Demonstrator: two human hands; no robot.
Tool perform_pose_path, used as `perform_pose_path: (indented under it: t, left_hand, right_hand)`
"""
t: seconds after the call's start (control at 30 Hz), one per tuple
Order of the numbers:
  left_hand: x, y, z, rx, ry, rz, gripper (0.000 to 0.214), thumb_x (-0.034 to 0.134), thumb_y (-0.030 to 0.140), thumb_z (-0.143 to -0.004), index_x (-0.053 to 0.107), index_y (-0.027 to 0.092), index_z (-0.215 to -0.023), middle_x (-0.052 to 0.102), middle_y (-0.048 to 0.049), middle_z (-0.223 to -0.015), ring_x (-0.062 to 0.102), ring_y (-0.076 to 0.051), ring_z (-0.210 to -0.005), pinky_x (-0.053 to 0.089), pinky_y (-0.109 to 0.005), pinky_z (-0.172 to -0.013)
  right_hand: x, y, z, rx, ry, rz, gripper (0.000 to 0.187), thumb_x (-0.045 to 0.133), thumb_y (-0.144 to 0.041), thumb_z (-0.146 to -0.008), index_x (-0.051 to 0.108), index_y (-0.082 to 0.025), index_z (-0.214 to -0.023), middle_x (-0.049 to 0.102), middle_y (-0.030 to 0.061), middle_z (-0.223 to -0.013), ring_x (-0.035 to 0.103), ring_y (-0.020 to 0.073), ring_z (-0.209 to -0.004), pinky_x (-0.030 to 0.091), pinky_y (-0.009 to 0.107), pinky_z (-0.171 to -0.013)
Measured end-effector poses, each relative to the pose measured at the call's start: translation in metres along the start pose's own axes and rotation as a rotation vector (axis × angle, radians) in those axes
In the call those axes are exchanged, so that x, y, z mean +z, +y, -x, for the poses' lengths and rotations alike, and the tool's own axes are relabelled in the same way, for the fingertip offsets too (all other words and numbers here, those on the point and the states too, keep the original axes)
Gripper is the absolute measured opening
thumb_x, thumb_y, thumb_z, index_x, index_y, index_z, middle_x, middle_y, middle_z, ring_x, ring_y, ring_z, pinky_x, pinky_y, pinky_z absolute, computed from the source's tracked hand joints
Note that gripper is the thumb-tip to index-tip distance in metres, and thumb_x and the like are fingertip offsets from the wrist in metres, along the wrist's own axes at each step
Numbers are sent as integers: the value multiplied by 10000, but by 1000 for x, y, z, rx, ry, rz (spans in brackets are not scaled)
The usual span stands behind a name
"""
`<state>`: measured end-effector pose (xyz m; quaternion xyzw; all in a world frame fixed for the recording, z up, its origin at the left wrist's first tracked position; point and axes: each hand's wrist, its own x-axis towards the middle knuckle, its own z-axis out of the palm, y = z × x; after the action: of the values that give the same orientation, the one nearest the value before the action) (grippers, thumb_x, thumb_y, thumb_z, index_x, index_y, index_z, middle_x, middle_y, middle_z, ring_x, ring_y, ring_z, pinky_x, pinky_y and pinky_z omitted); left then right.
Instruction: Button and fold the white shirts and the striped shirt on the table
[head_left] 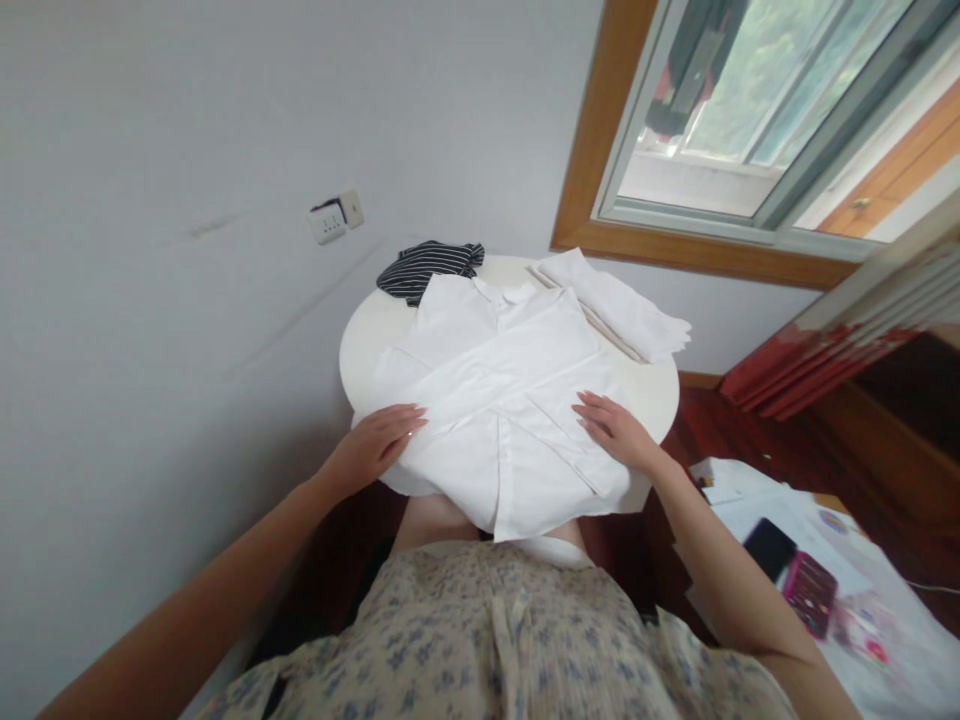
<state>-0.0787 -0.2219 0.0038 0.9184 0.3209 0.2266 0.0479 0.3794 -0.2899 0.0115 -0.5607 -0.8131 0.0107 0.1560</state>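
White shirt [487, 365] spread over round table [361, 345] near wood-framed window [757, 110]

Daylight enters through the sliding window [795, 90]; soft shadow darkens the wall [172, 310] by the table's [364, 345] left edge; the white shirt [495, 370] looks slightly blurred.

You wear a cream garment [435, 640] printed with small blue-grey flowers, a narrow strip [512, 640] running down its front. Your forearms [720, 560] are bare, your fingernails [580, 408] long; the pale glint on your left hand [379, 440] may be a ring.
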Motion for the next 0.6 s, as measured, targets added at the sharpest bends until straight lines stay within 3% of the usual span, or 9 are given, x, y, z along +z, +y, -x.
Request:
perform_pose_path:
  t: [0.23, 0.47, 0.6]
  left_hand:
    - [-21, -30, 47, 45, -72, -124, 487, 344, 187, -912, 498, 242, -1371, 483, -38, -1433, 429, -191, -1340, 351, -426, -1137]
    - [-31, -62, 50, 149, -129, -182, 554, 306, 121, -885, 500, 328, -1360, 441, 34, -1461, 412, -184, -1352, 342, -437, -1137]
    - [-29, -73, 50, 183, -99, -229, 514, 331, 143, -910, 512, 344, -1347, 458, 41, -1448, 435, -181, -1336, 361, -407, -1128]
  right_hand:
    - [-18, 32, 66, 45, 76, -15, 397, 363, -273, -958, 613, -279, -1266, 546, 16, -1360, 475, 162, -1297, 415, 384, -1104]
    - [-25, 47, 101, -39, -7, 64, 579, 333, -100, -856, 483, -267, -1390, 423, 8, -1462, 362, 152, -1373, 343, 428, -1144]
    - [-20, 47, 106, -54, -13, 187, 619, 416, -141, -842, 407, -294, -1442, 359, 4, -1497, 326, 172, -1393, 335, 434, -1146]
